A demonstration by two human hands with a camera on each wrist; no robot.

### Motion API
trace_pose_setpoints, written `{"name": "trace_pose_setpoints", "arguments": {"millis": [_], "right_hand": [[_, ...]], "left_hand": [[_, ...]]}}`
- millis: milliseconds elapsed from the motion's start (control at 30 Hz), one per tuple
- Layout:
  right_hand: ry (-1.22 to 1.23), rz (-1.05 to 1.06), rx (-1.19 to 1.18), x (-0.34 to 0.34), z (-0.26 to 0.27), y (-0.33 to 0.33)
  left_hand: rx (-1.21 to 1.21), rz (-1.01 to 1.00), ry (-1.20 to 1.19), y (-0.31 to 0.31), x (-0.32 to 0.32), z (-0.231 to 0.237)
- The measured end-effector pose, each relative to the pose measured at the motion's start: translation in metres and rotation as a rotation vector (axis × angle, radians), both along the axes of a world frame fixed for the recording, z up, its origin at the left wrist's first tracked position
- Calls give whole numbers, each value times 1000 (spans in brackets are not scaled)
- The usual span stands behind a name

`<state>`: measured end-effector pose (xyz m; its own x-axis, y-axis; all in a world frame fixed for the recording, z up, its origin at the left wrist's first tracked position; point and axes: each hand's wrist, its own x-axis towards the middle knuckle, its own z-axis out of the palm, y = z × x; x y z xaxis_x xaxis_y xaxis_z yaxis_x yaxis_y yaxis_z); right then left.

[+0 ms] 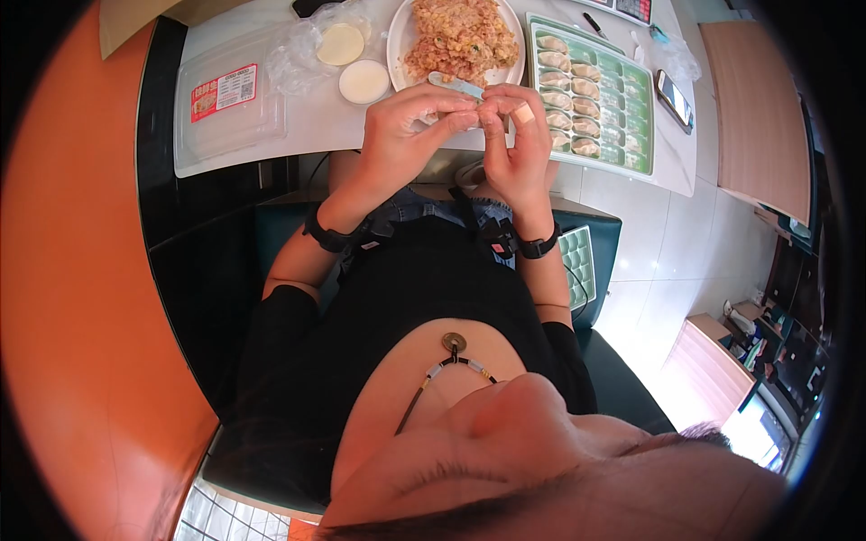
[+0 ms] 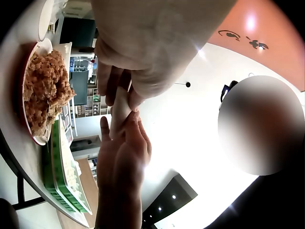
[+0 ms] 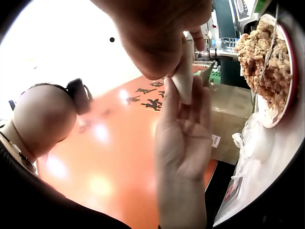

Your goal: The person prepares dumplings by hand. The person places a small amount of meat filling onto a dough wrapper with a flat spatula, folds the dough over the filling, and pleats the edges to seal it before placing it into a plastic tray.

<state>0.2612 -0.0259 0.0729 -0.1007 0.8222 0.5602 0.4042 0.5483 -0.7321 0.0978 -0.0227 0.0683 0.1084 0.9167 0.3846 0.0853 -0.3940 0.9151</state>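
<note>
A folded white wrapper (image 2: 121, 106) is held between the two hands, in the upper middle of the head view, just in front of the plate (image 1: 394, 56) of minced filling (image 1: 462, 38). One end is pinched between thumb and fingers by the left hand (image 1: 401, 131), and the other by the right hand (image 1: 520, 151); each grip is closed to about the wrapper's thickness. Whether any filling is inside cannot be told.

The step in hand is judged to be the sealing of the wrapper's edge. It is best done with the two rims lined up, the filling kept clear of the seam and the edge pressed in short, overlapping pinches, so that no gap is left. The belly should be supported lightly by the fingers, since thin dough is easily torn if it is squeezed or stretched. If the rim is dry, a little water may be needed. Trapped air is best pressed out before the last opening is closed.

Finished dumplings (image 1: 585, 107) are set in the left columns of the green tray (image 1: 651, 135), at the upper right on the table (image 1: 672, 167); a matching shape can be aimed for.
</note>
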Motion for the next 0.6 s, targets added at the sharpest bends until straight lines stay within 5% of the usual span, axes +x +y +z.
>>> {"name": "trace_pose_setpoints", "arguments": {"millis": [400,600], "right_hand": [[447,178,-283,7,-10,-1],[637,265,-337,9,-12,0]], "left_hand": [[-20,-3,-192,-1,-2,-14],[-2,-58,-105,-2,-12,-19]]}}
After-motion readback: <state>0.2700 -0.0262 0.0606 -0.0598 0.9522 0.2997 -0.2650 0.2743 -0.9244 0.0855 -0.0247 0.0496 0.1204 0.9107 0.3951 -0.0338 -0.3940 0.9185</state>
